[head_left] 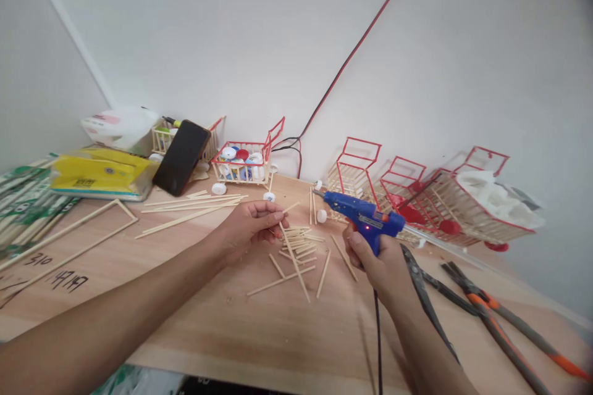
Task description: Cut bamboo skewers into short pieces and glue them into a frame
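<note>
Left hand: the left hand (pixel 252 222) is pinching a thin wooden stick (pixel 293 256) between closed fingertips, the stick slanting down toward the table (pixel 278 333).
Right hand: the right hand (pixel 377 262) is gripping the handle of a blue glue gun (pixel 364 215), fingers wrapped shut around it, nozzle pointing left toward the stick's upper end.
Gap: nozzle and stick are sitting near each other; whether they are touching is hard to tell.
Stick pile: loose cut sticks (pixel 301 244) are lying on the table just beneath both hands.
Behind: small stick carts with red frames (pixel 356 173) are standing along the wall.
Right edge: pliers with orange grips (pixel 491 311) are lying on the table.
Left side: a black phone (pixel 181 157) is leaning against a cart.
</note>
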{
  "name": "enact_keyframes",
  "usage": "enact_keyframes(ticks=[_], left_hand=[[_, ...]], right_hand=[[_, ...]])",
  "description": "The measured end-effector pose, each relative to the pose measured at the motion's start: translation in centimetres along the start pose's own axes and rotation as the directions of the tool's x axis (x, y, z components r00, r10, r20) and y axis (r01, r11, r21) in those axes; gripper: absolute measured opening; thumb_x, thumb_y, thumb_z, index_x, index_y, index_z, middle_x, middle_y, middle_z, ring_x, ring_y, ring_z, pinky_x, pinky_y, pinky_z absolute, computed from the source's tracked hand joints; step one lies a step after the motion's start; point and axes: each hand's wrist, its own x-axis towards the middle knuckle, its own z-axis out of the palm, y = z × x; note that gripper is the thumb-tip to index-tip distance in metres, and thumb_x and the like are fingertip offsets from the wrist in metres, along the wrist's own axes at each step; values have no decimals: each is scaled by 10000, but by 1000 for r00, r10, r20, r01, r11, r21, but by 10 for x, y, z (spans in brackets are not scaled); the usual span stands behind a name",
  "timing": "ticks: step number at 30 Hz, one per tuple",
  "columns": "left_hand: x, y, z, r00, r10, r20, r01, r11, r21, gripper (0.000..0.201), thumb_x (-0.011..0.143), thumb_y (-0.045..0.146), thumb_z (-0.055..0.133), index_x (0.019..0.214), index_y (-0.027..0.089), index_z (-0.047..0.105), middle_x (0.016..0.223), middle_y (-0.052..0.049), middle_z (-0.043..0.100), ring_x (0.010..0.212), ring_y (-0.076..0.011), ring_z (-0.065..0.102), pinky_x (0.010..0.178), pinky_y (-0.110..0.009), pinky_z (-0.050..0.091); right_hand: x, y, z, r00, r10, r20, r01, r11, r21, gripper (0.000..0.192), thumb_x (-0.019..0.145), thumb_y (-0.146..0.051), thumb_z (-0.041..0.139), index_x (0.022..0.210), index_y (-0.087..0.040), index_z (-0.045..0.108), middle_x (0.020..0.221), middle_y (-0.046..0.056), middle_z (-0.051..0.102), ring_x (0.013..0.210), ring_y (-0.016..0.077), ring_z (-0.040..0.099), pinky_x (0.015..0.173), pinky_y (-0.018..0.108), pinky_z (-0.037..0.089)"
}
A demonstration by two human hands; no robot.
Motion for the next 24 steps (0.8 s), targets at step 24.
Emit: enact_keyframes(ticks=[24], left_hand=[[-1,2,3,999,-16,-29,17,999,35,204,670,240,795,823,138,706,827,-25,694,565,-45,584,510,-116,518]], right_hand=[[-83,154,-229,939,101,-329,-330,526,-784,407,778,-432,505,1021,-110,561,986,216,607,904,300,589,746,374,453]])
